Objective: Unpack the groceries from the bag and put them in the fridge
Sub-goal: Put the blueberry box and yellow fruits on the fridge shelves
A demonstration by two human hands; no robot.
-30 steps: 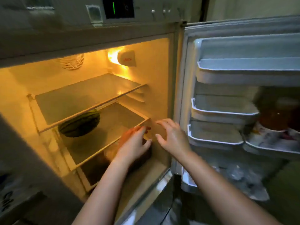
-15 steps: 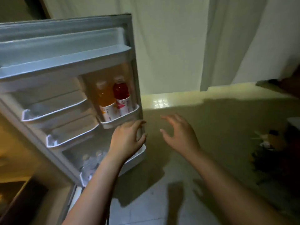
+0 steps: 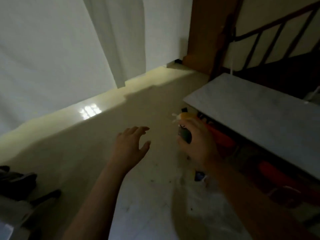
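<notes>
mostly pale floor (image 3: 138, 196) and white wall (image 3: 52, 58) fill the view, with a grey table (image 3: 259, 122) at right. beneath the table edge lies a dim heap of groceries (image 3: 225, 141), red and orange shapes, blurred. the left hand (image 3: 129, 148) hovers over the floor, fingers spread and holding nothing. the right hand (image 3: 199, 144) reaches toward the heap; whether it grips the dark item (image 3: 185, 135) beside its fingers cannot be told.

Pale cream floor (image 3: 97, 153), glossy with a white glare patch. White curtain (image 3: 52, 49). Grey table (image 3: 259, 122). Red-orange items (image 3: 220, 135) under it. Brown wood post (image 3: 202, 32). Dark green thing (image 3: 186, 135) by my right hand (image 3: 199, 142).
</notes>
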